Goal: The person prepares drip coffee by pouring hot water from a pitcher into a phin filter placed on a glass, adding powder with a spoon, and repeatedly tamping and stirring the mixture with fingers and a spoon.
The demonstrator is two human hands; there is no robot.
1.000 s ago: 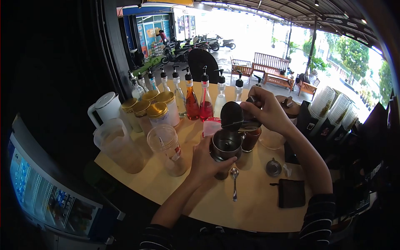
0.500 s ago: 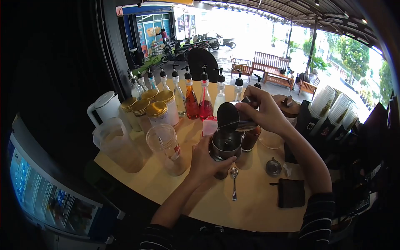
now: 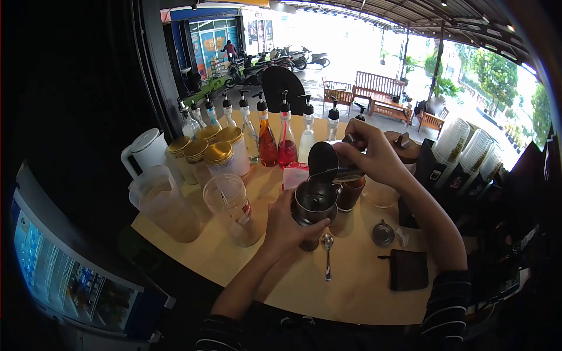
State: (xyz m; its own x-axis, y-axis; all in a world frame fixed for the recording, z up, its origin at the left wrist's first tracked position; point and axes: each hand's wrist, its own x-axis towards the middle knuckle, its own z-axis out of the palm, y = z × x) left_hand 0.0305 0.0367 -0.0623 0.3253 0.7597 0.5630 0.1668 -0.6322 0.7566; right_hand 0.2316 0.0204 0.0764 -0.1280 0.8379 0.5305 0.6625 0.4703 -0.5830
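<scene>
In the head view, the left hand (image 3: 290,231) has its fingers closed around a dark metal cup (image 3: 316,202), mouth upward, above the near-middle of the pale, round-edged worktop (image 3: 351,304). The fingers of the right hand (image 3: 377,152) grip a metal vessel (image 3: 349,174) tilted over the cup, its dark oval lid (image 3: 323,159) raised; whether the two metal pieces touch, I cannot tell.

Below the cup lies a spoon (image 3: 328,257); to its right are a small metal piece (image 3: 383,234) and a dark pouch (image 3: 408,270). A glass of dark liquid (image 3: 350,198) stands just beyond the cup. To the left are an open clear jar (image 3: 227,205), a translucent pitcher (image 3: 165,205), gold-lidded jars (image 3: 219,155) and a white jug (image 3: 148,149). Pump bottles (image 3: 268,145), one amber and one red, line the far side; stacked clear cups (image 3: 468,146) stand right.

Left of the worktop is a lit glass-fronted fridge (image 3: 61,269). Beyond lie a black chair (image 3: 282,88), wooden benches (image 3: 379,86), parked motorbikes (image 3: 252,73), a distant person (image 3: 229,50) and a bright, roofed outdoor area.
</scene>
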